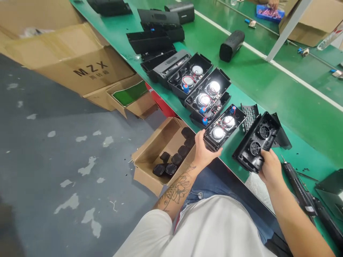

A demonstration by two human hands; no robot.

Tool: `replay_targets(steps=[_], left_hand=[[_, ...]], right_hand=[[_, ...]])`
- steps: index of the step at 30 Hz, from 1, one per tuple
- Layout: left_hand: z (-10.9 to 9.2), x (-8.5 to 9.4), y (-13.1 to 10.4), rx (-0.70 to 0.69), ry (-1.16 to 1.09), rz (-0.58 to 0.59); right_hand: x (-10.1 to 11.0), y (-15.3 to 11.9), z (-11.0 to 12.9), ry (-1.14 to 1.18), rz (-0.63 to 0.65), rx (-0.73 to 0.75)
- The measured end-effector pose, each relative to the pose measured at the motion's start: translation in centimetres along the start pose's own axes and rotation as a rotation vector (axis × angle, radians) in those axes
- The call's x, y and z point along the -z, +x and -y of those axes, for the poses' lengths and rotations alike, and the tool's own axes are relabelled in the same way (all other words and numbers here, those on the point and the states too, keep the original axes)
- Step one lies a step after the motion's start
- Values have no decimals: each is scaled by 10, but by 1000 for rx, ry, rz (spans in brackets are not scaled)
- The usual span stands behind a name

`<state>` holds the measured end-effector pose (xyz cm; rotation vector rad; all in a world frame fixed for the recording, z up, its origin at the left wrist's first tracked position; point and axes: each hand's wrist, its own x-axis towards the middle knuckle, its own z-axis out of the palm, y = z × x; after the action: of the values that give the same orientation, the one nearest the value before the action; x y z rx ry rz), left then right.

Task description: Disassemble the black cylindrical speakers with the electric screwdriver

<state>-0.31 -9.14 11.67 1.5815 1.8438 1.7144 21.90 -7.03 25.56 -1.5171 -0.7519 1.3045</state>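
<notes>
My left hand (205, 151) grips the near end of an open black speaker housing (224, 127), which has two round silver drivers, red wires and a blue-capped connector inside. In my right hand (270, 166) is a black plastic shell (257, 141) with two round grilles and no drivers showing, held by its near right side. Behind that shell lie a perforated black grille (249, 115) and another dark curved panel (283, 137). Left of my left hand, more open speaker housings (207, 93) with drivers rest in a row on the green bench.
Black panels (152, 42) are heaped farther along the bench (257, 82). A closed speaker (232, 45) stands beyond. Electric screwdrivers (298, 187) lie at the right. Below the edge is a carton (150, 160) with small black parts. Another person's hand (273, 3) is at a blue tray (269, 13).
</notes>
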Motion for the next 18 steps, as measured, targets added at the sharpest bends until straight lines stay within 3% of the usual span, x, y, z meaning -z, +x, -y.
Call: replay_targets(steps=[5, 9, 13, 18], left_hand=[[3, 1, 6, -38, 18, -27], [4, 4, 10, -44, 30, -7], [4, 8, 11, -28, 43, 41], [8, 12, 5, 2, 48, 103]], right_hand=[[-56, 13, -16, 105, 2, -4], [-72, 15, -24, 117, -5, 24], [-56, 13, -19, 60, -27, 45], [1, 8, -22, -112, -60, 69]])
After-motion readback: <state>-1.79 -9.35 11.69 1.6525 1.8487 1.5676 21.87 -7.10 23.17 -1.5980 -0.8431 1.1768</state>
